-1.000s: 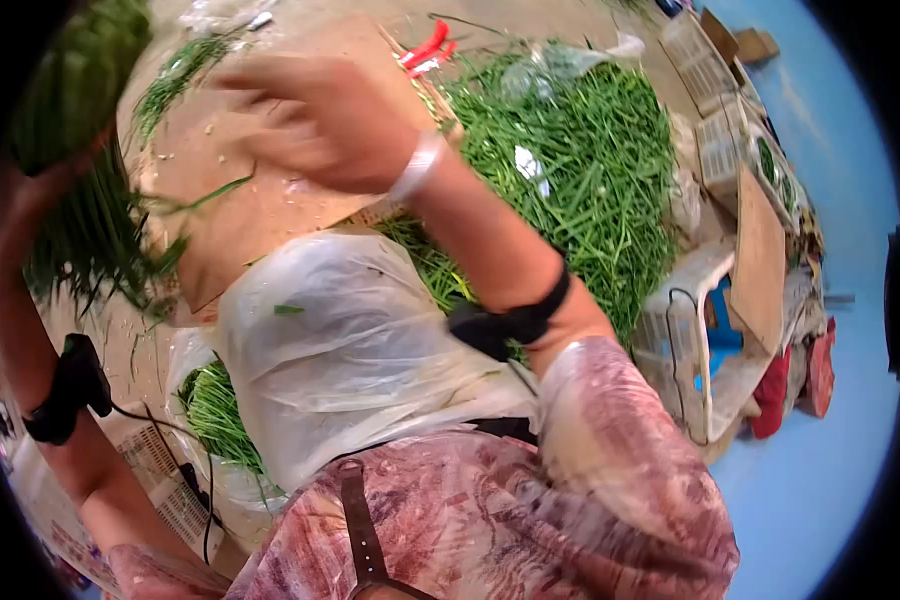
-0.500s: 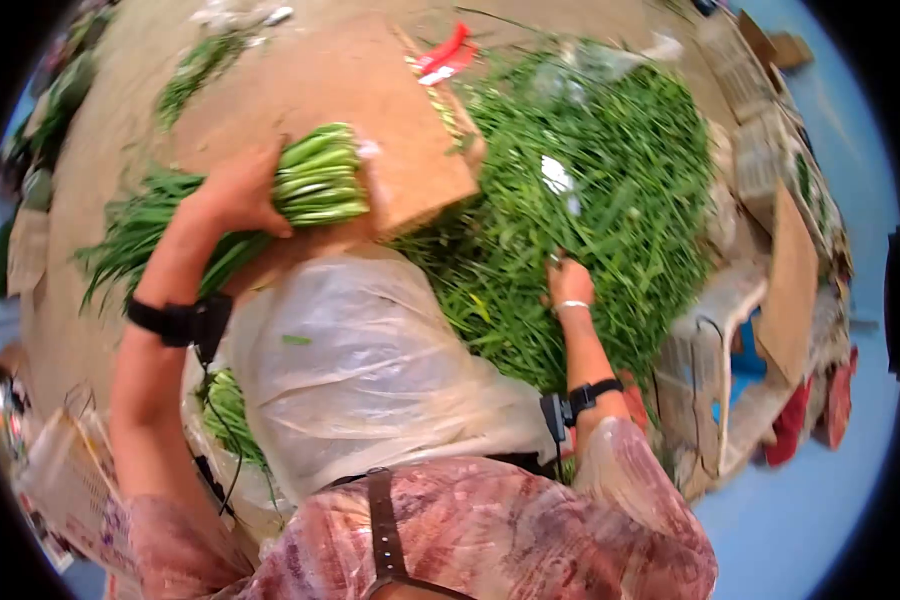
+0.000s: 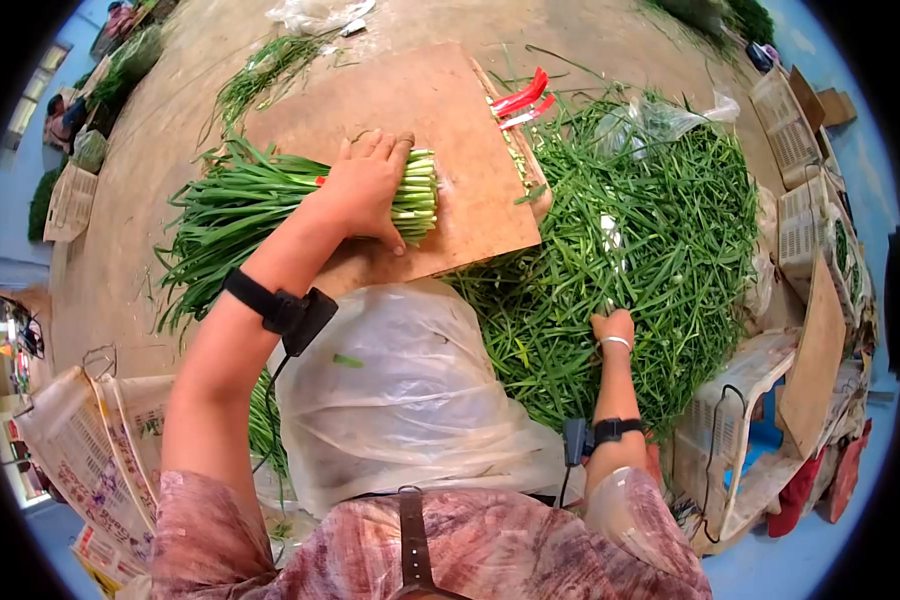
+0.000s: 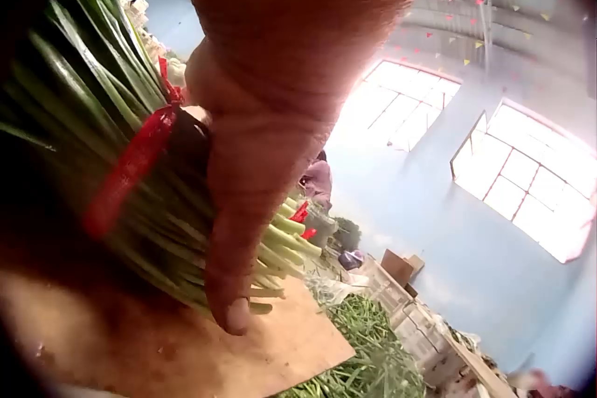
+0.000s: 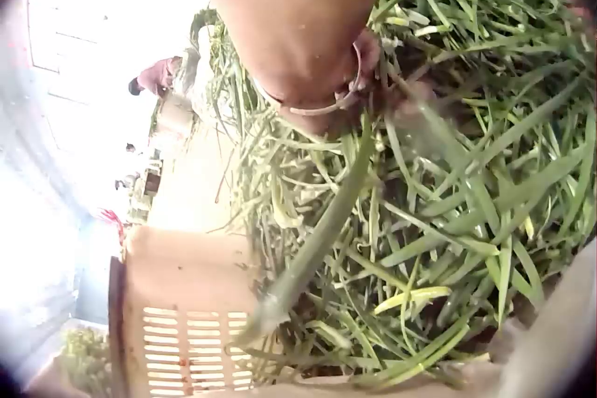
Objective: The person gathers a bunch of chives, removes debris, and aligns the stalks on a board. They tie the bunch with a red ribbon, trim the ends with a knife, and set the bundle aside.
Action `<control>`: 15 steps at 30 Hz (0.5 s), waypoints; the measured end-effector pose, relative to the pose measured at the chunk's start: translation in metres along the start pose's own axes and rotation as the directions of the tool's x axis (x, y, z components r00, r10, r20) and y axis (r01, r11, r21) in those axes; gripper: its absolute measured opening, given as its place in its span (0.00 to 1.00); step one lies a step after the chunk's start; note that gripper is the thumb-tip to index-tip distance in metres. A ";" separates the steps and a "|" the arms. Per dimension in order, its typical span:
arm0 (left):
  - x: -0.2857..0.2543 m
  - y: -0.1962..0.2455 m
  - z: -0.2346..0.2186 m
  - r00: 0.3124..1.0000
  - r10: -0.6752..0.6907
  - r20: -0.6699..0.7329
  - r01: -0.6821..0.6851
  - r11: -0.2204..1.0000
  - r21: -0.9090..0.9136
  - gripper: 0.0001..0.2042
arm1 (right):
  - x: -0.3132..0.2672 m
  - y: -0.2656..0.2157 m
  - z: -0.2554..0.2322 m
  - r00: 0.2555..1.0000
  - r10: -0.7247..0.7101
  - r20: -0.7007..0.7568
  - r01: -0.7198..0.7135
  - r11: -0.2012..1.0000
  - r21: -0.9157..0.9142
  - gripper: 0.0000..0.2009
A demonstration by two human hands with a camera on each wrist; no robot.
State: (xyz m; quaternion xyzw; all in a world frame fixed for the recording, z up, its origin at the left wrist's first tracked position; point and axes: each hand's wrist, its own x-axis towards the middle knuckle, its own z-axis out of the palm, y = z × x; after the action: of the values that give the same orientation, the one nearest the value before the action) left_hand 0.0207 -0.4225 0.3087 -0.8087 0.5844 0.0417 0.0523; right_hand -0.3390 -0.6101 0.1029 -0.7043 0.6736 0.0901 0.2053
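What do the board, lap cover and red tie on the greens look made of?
Board: probably wood or fibreboard, matte, with a stiff brown face. Lap cover: likely plastic film, translucent, creased, softly shiny. Tie: perhaps plastic ribbon, smooth, thin, flat; blur leaves it open.

Left arm (image 3: pixel 210 410) and right arm (image 3: pixel 615 390) are extended forward — the left hand (image 3: pixel 364 190) is held back-upward, thumb spread; the right hand (image 3: pixel 614 326) is partly hidden.

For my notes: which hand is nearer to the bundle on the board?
Left. The left hand holds the bundle; the right hand is apart, at the loose greens.
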 end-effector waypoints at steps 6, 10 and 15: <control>0.008 -0.002 -0.006 0.978 0.004 0.208 0.032 0.985 -0.170 0.59 | -0.004 0.047 -0.021 0.958 -0.274 -0.081 0.285 0.930 0.233 0.18; 0.002 0.001 0.002 0.997 0.015 0.077 -0.007 0.994 -0.105 0.57 | -0.071 0.034 -0.071 0.972 -0.218 0.086 -0.004 0.351 0.936 0.17; -0.003 0.006 0.010 0.998 -0.039 -0.044 0.033 0.993 -0.117 0.49 | -0.092 0.020 -0.068 0.953 -0.290 -0.084 0.273 0.707 0.653 0.10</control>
State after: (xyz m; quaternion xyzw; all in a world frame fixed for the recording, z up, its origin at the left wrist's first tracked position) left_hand 0.0143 -0.4200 0.2985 -0.8215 0.5674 0.0559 -0.0078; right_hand -0.3757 -0.5540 0.1985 -0.6799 0.5440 -0.1760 0.4591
